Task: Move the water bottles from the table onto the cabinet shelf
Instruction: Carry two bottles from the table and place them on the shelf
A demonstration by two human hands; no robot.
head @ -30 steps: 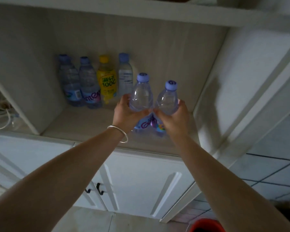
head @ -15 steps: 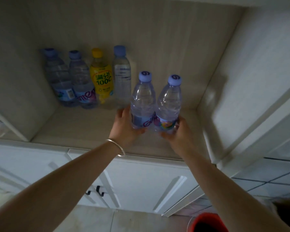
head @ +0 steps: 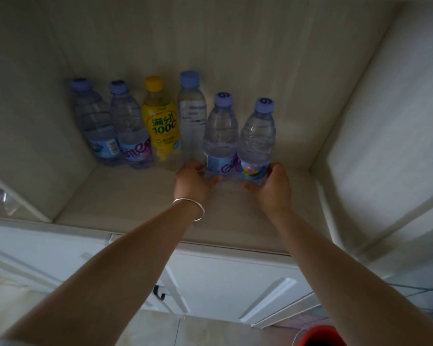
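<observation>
I see six bottles [head: 158,118] in a row at the back of the shelf [head: 125,196]. My left hand [head: 193,179] and right hand [head: 273,186] sit before the two rightmost bottles [head: 238,136].

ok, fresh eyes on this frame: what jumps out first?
The yellow bottle, the one bright thing in a row of clear blue-capped bottles along the back of the shelf. Next, the two hands at the row's right end: the left hand grips one water bottle low down, and the right hand grips another beside it. A silver bangle circles the left wrist.
</observation>
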